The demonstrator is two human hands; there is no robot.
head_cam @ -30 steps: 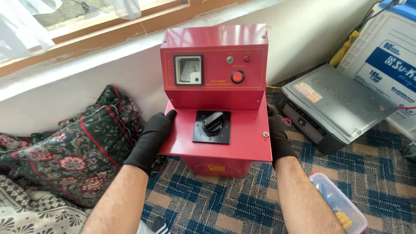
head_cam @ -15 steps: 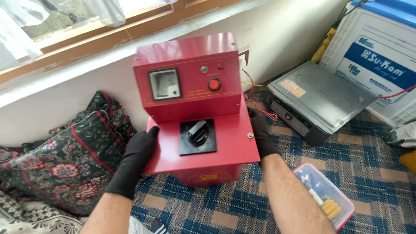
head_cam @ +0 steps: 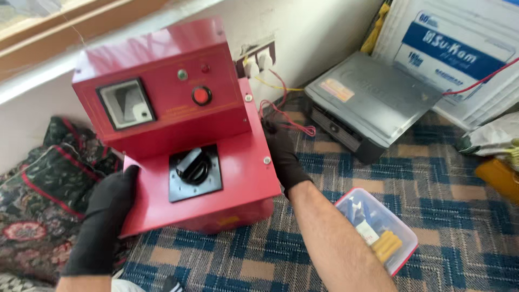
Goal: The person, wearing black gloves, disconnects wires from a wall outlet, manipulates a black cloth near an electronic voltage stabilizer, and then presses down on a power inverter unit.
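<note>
Above the blue checked floor rug, tilted, sits a red metal box with a dial, red button and black rotary knob. Both black-gloved hands, left and right, clasp its sides. Nearby lies a clear plastic tub.

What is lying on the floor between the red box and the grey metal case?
In the head view, loose red wires trail over the blue checked rug between the red box and the grey case.
</note>
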